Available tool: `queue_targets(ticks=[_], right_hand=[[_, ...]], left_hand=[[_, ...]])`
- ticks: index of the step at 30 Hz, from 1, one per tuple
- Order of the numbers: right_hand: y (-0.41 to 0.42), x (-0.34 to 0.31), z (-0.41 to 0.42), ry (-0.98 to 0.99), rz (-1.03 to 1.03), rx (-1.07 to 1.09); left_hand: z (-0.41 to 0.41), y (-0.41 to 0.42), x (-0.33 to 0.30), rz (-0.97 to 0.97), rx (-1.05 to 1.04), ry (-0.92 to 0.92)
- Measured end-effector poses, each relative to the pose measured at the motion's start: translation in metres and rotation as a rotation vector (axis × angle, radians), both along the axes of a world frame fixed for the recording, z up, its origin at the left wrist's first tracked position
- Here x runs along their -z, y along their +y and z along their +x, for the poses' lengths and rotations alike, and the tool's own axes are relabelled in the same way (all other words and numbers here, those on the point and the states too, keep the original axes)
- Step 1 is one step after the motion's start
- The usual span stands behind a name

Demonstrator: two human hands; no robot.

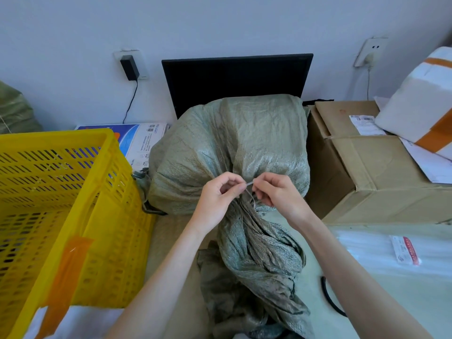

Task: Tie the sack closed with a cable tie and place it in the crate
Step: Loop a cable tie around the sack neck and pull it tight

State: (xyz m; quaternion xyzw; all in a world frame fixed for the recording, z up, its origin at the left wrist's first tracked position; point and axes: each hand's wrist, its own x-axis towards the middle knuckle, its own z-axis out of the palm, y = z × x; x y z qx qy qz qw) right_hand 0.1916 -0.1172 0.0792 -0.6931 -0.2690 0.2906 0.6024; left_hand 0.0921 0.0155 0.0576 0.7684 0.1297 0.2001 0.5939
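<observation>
Head view: left hand (217, 194) and right hand (274, 192) each pinching cable tie (249, 184) at sack (232, 148) neck, beside yellow crate (73, 192).

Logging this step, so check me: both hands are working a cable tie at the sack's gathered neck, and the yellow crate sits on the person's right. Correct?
Not quite. The head view shows the yellow crate on the person's left. The rest holds: left hand and right hand pinch the cable tie at the sack's gathered neck.

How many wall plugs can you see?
2. One wall plug is on the left, with a black charger in it. The other wall plug is on the right, above the cardboard box, with a white cord. The screen may hide more.
</observation>
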Motion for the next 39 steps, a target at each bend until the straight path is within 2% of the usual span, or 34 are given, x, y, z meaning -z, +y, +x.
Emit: queue_targets(ticks=[12,22,34,39], right_hand=[[-0.001,0.010,0.001,0.015,0.075,0.150],[-0.013,0.004,0.013,0.111,0.225,0.357],[-0.032,0.003,0.030,0.078,0.326,0.521],[-0.040,0.004,0.038,0.076,0.346,0.599]], left_hand=[[-0.001,-0.009,-0.001,0.224,-0.027,-0.033],[-0.008,-0.001,0.018,0.204,-0.047,0.012],[-0.013,0.003,0.035,0.190,-0.060,0.055],[-0.013,0.007,0.044,0.274,-0.046,0.107]])
